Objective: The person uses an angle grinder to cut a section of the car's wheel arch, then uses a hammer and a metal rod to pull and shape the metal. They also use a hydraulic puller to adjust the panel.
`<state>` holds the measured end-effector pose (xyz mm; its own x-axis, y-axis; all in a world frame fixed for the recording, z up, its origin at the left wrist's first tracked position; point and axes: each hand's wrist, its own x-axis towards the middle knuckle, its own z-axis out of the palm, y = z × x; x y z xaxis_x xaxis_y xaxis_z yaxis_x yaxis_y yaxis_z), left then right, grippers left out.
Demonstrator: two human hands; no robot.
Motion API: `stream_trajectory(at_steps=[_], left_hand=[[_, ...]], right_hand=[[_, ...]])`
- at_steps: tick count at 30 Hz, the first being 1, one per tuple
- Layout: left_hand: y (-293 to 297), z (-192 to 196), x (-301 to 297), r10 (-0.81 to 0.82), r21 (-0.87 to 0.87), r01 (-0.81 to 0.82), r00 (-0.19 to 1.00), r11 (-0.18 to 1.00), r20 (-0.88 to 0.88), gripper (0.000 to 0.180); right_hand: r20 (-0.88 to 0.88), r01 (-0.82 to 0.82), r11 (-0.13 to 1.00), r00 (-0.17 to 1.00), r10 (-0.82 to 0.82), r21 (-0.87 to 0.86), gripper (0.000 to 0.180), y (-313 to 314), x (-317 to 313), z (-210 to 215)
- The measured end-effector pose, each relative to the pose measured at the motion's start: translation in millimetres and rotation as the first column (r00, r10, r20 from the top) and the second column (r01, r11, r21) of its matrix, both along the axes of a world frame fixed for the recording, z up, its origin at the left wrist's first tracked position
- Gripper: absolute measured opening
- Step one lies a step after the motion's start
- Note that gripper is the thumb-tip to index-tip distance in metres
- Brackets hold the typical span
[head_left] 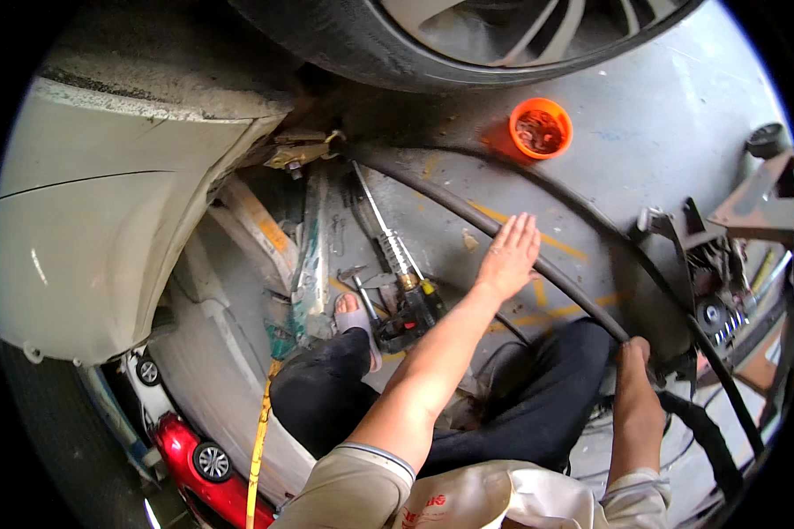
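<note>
A long dark pipe (441,196) slants across the middle, from the lower edge of a pale car body down to my right knee. My left hand (510,257) lies on the pipe with its fingers stretched out, not wrapped round it. Closed round the pipe's near end is my right hand (633,354), its fingers partly hidden. The pipe's far end meets a brass-coloured metal clamp (298,155) at the car's edge; how they join is hard to make out.
An orange bucket (541,129) stands beyond the pipe, below a car wheel (468,44). Beside my foot lie a power tool (408,304) and a hammer (362,286). A black hose (582,204) curves along the right, near metal parts (710,264). A yellow strap (259,441) hangs left.
</note>
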<state>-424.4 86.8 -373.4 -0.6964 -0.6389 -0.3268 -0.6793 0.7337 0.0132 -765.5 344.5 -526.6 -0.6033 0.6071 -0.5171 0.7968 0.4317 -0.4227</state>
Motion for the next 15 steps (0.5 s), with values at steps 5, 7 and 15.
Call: stream_trajectory(at_steps=[5,7,15], left_hand=[[-5,-16,3,-0.111,-0.183,0.058,0.949,0.982,-0.295,0.011],[-13,-26,-11,-0.139,-0.210,0.070,0.932,0.975,-0.335,0.008],[-12,-27,4,-0.193,-0.225,0.126,0.932,0.966,-0.308,0.007]], right_hand=[[-0.067,0.007,0.840,0.996,-0.051,-0.542,0.030,61,-23,-18],[0.012,0.177,0.656,0.969,-0.247,-0.734,0.031,81,-40,-15],[0.136,0.251,0.546,0.960,-0.243,-0.799,0.032,118,-29,21]])
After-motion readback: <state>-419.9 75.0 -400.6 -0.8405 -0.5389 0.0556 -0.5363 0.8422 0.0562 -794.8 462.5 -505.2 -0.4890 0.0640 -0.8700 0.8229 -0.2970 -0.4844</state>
